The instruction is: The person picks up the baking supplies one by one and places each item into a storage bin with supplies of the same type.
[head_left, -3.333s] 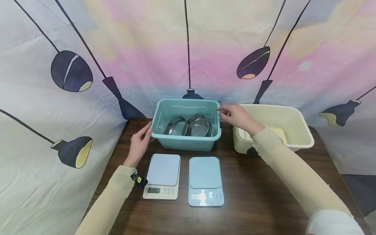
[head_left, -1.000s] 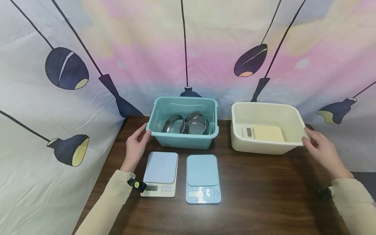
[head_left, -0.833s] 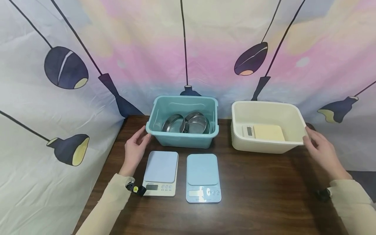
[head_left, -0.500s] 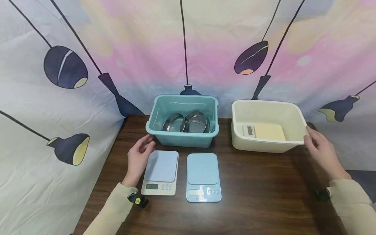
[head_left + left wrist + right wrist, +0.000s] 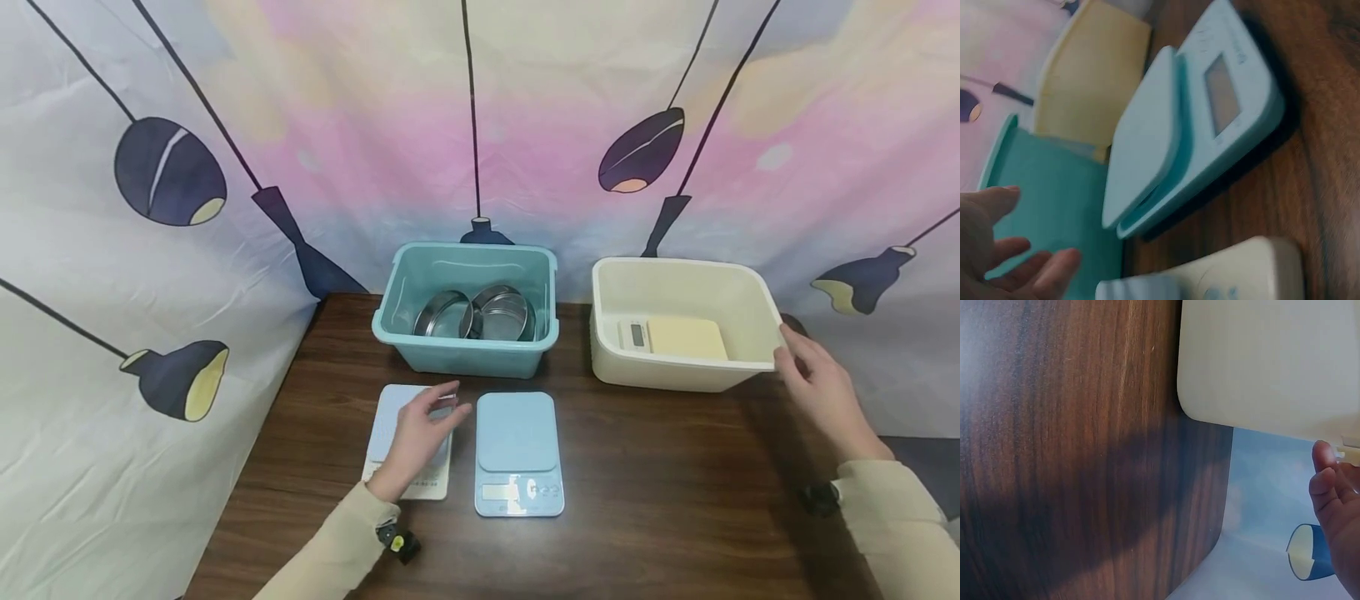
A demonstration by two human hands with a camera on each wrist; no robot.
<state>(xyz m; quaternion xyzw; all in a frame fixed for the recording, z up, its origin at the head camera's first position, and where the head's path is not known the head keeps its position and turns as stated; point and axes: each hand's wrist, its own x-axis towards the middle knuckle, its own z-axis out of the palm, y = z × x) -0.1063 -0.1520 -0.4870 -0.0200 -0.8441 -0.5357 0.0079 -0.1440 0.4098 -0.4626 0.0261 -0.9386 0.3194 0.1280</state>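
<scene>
**Left hand point(image 5: 415, 435) above a white kitchen scale point(image 5: 392, 404), right hand point(image 5: 828, 396) gripping a cream bin point(image 5: 660, 376)**

Just right of the left fingers point(image 5: 1057, 275) lies a light blue kitchen scale point(image 5: 516, 433), flat on the brown wood-grain tabletop point(image 5: 652, 483). Beyond these fingers stands a teal bin point(image 5: 465, 360) with round metal-walled pieces point(image 5: 446, 315), pans or sieves, leaning together inside. The white scale lies directly under the left hand, its pale platform toward the teal bin. From the right fingers point(image 5: 806, 342) the cream bin stretches leftward, upright; a cream-and-yellow kitchen scale point(image 5: 686, 337) lies in it, well apart from the fingers. Behind everything hangs a cloth point(image 5: 540, 125) printed with dark lamps.

The left hand and wrist cover the white scale's display and part of its platform. Glare washes out the light blue scale's readout. The metal pieces overlap, so their number is unclear, and the teal bin's front wall hides their lower edges. The right forearm runs out of the head view.

The left fingers are loosely bent, with a modest gap between thumb and fingertips, and hold nothing. The right fingers and thumb are close together, pinching the cream bin's near rim; their exact contact is partly hidden.
</scene>
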